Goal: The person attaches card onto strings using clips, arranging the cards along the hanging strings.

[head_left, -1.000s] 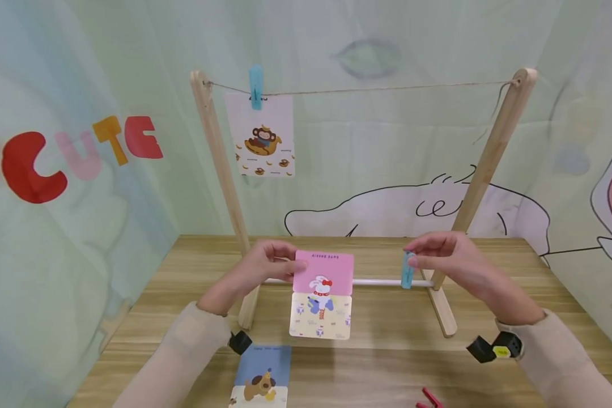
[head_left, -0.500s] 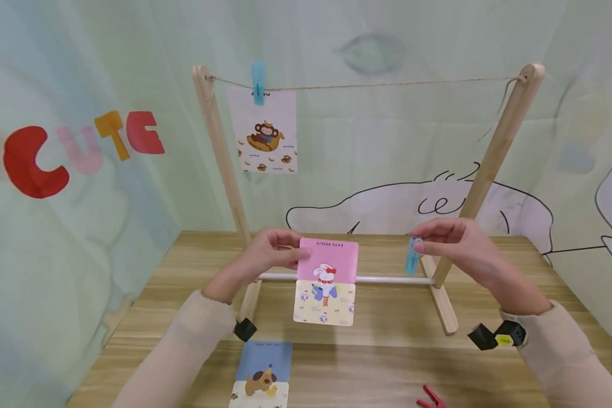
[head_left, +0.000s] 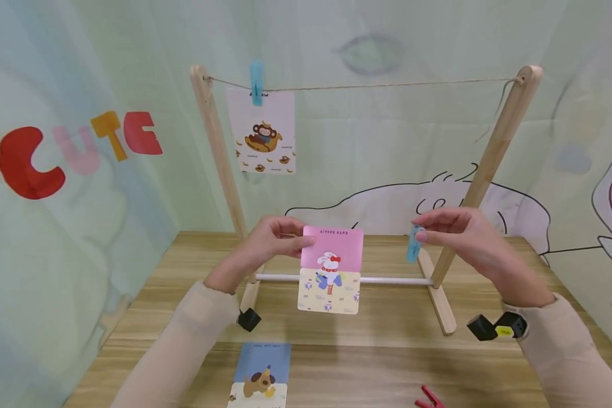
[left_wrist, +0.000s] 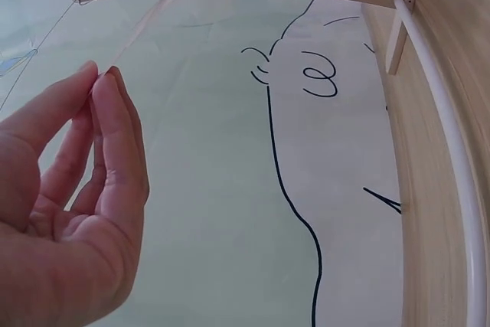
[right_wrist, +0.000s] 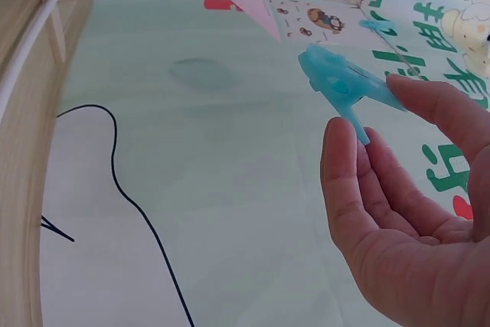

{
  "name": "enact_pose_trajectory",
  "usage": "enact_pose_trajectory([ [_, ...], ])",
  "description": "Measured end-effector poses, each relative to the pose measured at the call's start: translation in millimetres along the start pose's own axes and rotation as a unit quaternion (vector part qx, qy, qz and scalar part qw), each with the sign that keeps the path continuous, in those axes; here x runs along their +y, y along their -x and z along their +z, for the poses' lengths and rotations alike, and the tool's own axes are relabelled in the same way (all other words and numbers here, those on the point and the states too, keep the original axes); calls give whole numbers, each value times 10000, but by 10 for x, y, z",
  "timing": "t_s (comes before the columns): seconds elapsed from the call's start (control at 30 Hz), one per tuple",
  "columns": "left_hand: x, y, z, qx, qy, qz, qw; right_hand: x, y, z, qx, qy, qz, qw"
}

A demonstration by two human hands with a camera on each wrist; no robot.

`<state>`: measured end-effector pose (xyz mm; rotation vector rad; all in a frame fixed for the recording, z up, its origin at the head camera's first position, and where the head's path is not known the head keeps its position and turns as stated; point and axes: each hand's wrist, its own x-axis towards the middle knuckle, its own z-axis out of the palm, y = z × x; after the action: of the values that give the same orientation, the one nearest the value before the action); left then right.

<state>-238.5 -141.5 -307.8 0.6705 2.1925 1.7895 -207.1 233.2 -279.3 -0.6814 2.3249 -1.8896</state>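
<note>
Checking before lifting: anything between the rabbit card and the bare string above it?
Nothing visible stands between the rabbit card in the left hand and the string. The monkey card hangs left of that path; the right hand, pinching a blue clip, is to its right.

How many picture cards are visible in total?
3: monkey card clipped to the string; rabbit card in the left hand; dog card on the table. More may lie outside the frame.

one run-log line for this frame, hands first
left hand: pinches rabbit card; right hand: holds blue clothespin; monkey card: clipped to string; dog card: on table
</note>
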Motion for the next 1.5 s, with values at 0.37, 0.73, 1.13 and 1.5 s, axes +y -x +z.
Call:
enact_pose_trajectory([
  [0.37,56,-27,-41,98,-71,32,9999,-88,-42,-7,60,23,-51,10000],
  [0.73,172,-47,-82,290,-216,183,9992,-136,-94,-46,12,-220,-236,9995],
  [1.13,300,-91,-119,424,-81,315,9986,-231,-158,-58,55,-492,-472,9977],
  [1.5,353,-156,-143,430,-70,532,9976,-367,-208,-60,93,-479,-511,9975],
])
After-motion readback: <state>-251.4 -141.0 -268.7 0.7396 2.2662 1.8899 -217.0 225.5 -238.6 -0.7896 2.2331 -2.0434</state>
